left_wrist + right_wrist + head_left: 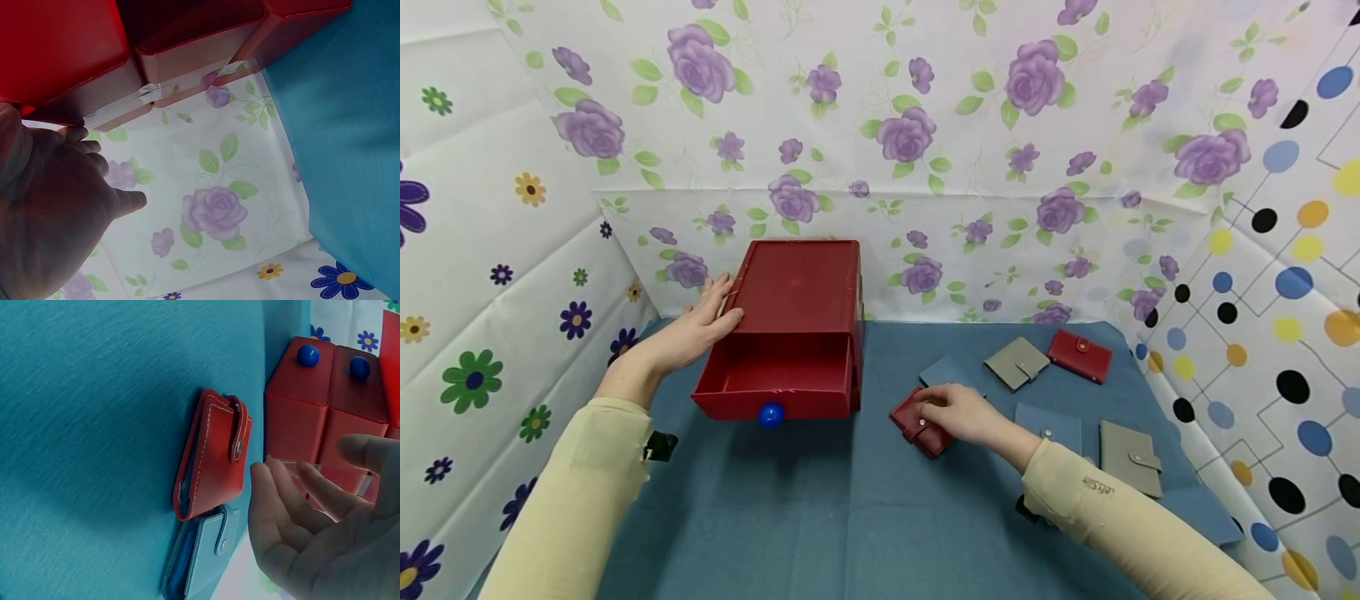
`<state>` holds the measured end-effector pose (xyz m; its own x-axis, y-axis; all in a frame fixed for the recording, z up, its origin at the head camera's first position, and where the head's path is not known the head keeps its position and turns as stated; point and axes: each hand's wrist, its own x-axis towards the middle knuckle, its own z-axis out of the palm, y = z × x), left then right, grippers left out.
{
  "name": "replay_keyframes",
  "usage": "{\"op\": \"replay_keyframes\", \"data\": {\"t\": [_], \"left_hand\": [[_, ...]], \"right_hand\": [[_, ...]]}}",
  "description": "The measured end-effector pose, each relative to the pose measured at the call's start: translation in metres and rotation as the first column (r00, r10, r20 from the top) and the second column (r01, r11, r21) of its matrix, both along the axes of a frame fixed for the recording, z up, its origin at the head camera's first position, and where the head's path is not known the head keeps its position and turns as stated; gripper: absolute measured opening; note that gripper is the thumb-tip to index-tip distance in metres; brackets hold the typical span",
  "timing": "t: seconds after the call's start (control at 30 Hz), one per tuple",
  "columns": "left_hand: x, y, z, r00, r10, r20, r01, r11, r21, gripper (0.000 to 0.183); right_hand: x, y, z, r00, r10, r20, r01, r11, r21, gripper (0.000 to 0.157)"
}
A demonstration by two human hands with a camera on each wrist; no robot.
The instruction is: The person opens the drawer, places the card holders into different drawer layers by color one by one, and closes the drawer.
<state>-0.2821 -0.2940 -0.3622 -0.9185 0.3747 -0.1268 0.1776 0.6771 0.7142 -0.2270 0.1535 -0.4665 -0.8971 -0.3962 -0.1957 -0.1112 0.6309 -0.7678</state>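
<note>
My left hand (685, 335) lies against the upper left edge of a red drawer cabinet (797, 283), its fingers extended. The cabinet's top drawer, with a blue knob (771, 415) on its front (730, 406), is pulled out, and its visible inside is bare. To the right, my right hand (962, 414) hovers close over a red snap wallet (932, 440) on the blue cloth. In the right wrist view, a gap shows between the loosely bent fingers (265, 506) and this wallet (219, 450). A blue wallet (209, 550) lies right behind it, partly hidden by the hand in the head view.
Farther right lie a grey wallet (1017, 363), another red one (1079, 356), a blue one (1051, 423) partly behind my right wrist, and a second grey one (1129, 458). Another blue piece (1198, 508) is near the right edge. Patterned sheets (850, 125) enclose the table.
</note>
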Motion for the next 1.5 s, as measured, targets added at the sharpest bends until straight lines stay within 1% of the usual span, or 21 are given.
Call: {"op": "replay_keyframes", "data": {"t": [0.1,0.17,0.53,0.67,0.83,1.27,1.33,1.5], "left_hand": [[0.0,0.0,0.0,1.0,0.002,0.0,-0.002,1.0,-0.002,0.084],[0.001,0.0,0.0,1.0,0.003,0.0,-0.003,1.0,-0.005,0.085],[0.0,-0.002,-0.002,1.0,0.006,-0.006,-0.006,1.0,-0.014,0.084],[0.0,-0.002,-0.003,1.0,0.011,-0.003,-0.011,1.0,-0.008,0.085],[0.0,-0.002,-0.005,1.0,0.014,-0.005,-0.014,1.0,-0.001,0.085],[0.0,0.0,-0.004,1.0,0.011,-0.004,-0.011,1.0,-0.005,0.085],[0.0,0.0,-0.003,1.0,0.01,-0.003,-0.01,1.0,-0.004,0.085],[-0.001,0.0,-0.003,1.0,0.018,-0.007,-0.018,1.0,0.004,0.086]], "right_hand": [[0.0,0.001,-0.002,0.999,0.02,-0.047,-0.018,0.999,0.043,0.041],[0.0,0.001,-0.003,0.998,0.025,-0.063,-0.021,0.998,0.066,0.041],[-0.001,0.003,-0.012,0.993,0.04,-0.113,-0.023,0.989,0.144,0.045],[-0.002,0.003,-0.015,0.99,0.041,-0.131,-0.015,0.982,0.191,0.047],[-0.002,0.001,-0.017,0.99,0.022,-0.142,0.014,0.969,0.248,0.051],[-0.001,-0.003,-0.018,0.98,0.04,-0.193,0.019,0.955,0.297,0.053],[-0.002,-0.003,-0.019,0.979,0.04,-0.2,0.022,0.954,0.3,0.052],[-0.002,-0.005,-0.02,0.977,0.04,-0.211,0.028,0.95,0.311,0.042]]}}
